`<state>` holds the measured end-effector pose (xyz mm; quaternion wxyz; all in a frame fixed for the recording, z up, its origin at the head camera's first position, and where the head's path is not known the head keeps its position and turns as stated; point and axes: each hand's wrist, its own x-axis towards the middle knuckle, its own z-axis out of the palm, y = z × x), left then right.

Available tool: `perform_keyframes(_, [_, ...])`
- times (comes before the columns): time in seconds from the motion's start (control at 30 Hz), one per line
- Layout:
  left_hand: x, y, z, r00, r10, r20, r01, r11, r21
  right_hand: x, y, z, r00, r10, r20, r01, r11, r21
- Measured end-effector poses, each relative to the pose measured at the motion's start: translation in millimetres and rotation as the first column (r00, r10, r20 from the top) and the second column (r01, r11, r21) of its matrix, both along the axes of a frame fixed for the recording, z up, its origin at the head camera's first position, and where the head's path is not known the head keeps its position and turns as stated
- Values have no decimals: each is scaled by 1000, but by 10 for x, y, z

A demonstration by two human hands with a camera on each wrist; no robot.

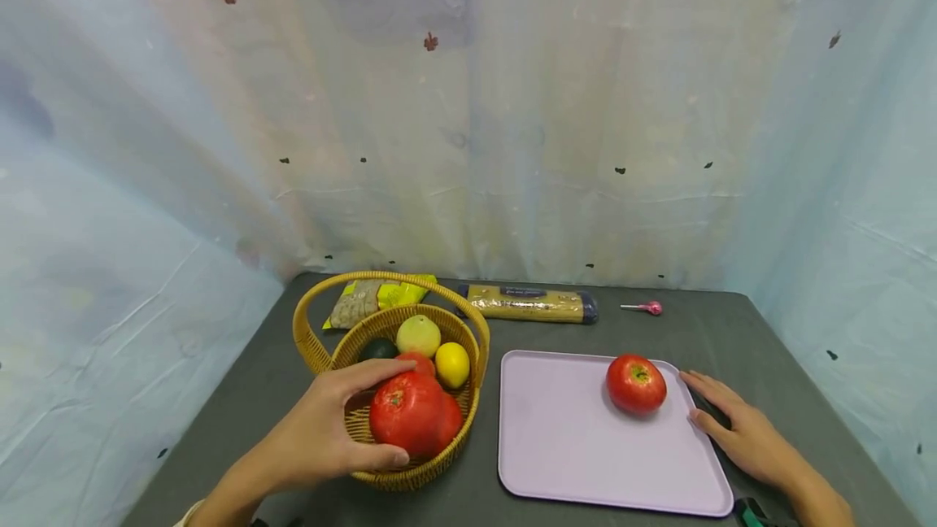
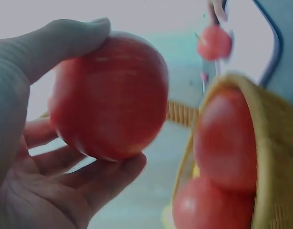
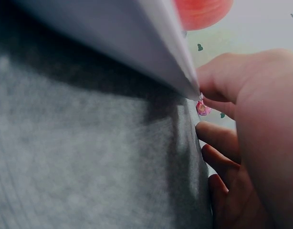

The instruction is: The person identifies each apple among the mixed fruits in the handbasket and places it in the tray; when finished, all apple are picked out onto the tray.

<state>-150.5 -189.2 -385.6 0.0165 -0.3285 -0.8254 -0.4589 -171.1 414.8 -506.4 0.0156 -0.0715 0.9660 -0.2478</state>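
My left hand (image 1: 329,425) grips a large red tomato (image 1: 405,411), thumb on one side and fingers on the other, at the wicker basket (image 1: 410,476). In the left wrist view that tomato (image 2: 113,98) is held apart from two other tomatoes (image 2: 225,138) in the basket. Beyond them the basket holds a yellow lemon (image 1: 452,365), a pale green round fruit (image 1: 419,336) and a dark green one (image 1: 377,349). My right hand (image 1: 747,433) rests with relaxed fingers at the right edge of the lilac tray (image 1: 578,437). One red tomato (image 1: 635,384) sits on the tray.
Behind the basket lies a yellow, partly clear bag (image 1: 376,299). A pack of spaghetti (image 1: 527,303) and a pink lollipop (image 1: 650,307) lie along the back of the dark table (image 1: 454,503). The basket's tall handle (image 1: 388,276) arches over its far side.
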Motion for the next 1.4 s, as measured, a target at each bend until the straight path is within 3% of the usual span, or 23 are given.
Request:
perform_keyframes(0.23, [-34,497,98,990,-126,65,121,990,78,16,-12,0,1000,-4,-3,4,1000,2])
perform_keyframes(0.47, [-91,1070,82,950,-279,142,256,953,160,16,-23,2,1000,-1,-10,1,1000,-1])
perform_keyframes(0.63, [-120,1450,52,937,-321,135,290,934,208,18,-36,-7,1000,-1,-17,0,1000,-6])
perform_keyframes(0.77, [-162,1698,-8,932,-353,82,326,916,236,11,-31,-9,1000,-7,0,7,1000,-5])
perform_keyframes(0.87, [-204,1874,-74,931,-362,52,342,912,226,8,-19,-3,1000,-9,1,9,1000,-6])
perform_keyframes(1.0, [-270,2105,-162,933,-358,47,345,923,170,12,-9,1,1000,1,-27,-1,1000,-11])
perform_keyframes(1.3, [-369,2595,-429,921,-375,103,370,927,66,31,-14,-5,999,21,-46,-21,1000,-18])
perform_keyframes(1.4, [-386,2719,-519,925,-367,102,368,930,12,31,-13,3,998,24,-52,-25,1000,-19])
